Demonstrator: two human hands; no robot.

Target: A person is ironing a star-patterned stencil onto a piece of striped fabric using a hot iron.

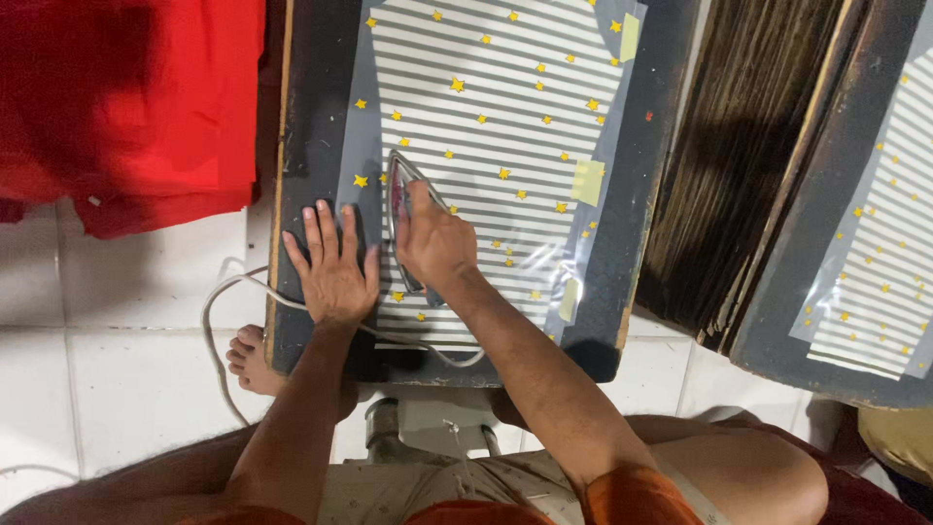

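head view: right hand [434, 243] closed around iron [406, 209] handle, iron on striped star sheet [486, 126] near board's [311, 117] left edge. left hand [333, 267] flat, fingers spread, holding nothing, pressing board's left edge.

The right hand [434, 243] hides most of the iron [408, 219]; the red cloth [126, 107] runs off-frame.

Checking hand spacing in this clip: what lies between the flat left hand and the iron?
In the head view, only a narrow strip of the striped, star-printed sheet separates the left hand from the iron, which the right hand holds.
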